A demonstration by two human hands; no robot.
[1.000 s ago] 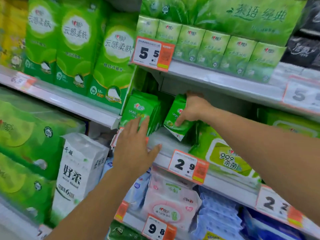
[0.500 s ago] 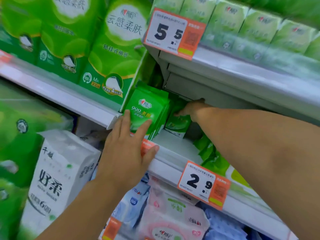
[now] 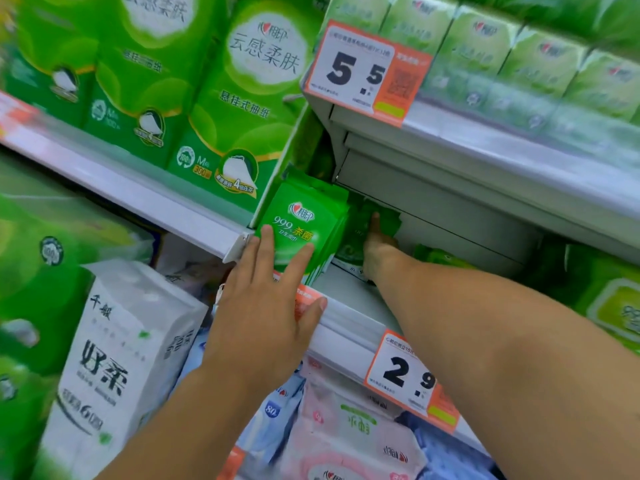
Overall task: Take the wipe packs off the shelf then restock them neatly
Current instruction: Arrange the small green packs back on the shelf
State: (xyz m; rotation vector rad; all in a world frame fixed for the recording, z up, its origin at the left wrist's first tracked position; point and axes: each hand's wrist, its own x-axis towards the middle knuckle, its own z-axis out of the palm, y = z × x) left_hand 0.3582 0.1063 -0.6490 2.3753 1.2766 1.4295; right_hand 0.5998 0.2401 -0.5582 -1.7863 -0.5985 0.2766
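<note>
Wipe packs [image 3: 304,223] in green wrappers stand upright in a tight row at the left end of the middle shelf [image 3: 349,332], pressed against the tall green tissue box [image 3: 249,98] beside them. The left hand [image 3: 263,306] lies flat with its fingers straight: the fingertips [image 3: 266,233] press on the face of the front pack, and the thumb rests along the shelf's front edge, so this grip is spread apart and clamps nothing. The right hand [image 3: 377,251] reaches deep under the upper shelf [image 3: 485,140], to the right of the row, and touches a darker green pack [image 3: 367,223] at the back; whether its grip is closed on that pack I cannot tell, since the fingers are hidden in shadow. A price tag [image 3: 408,379] reading 2.9 hangs on the front edge of the middle shelf.
</note>
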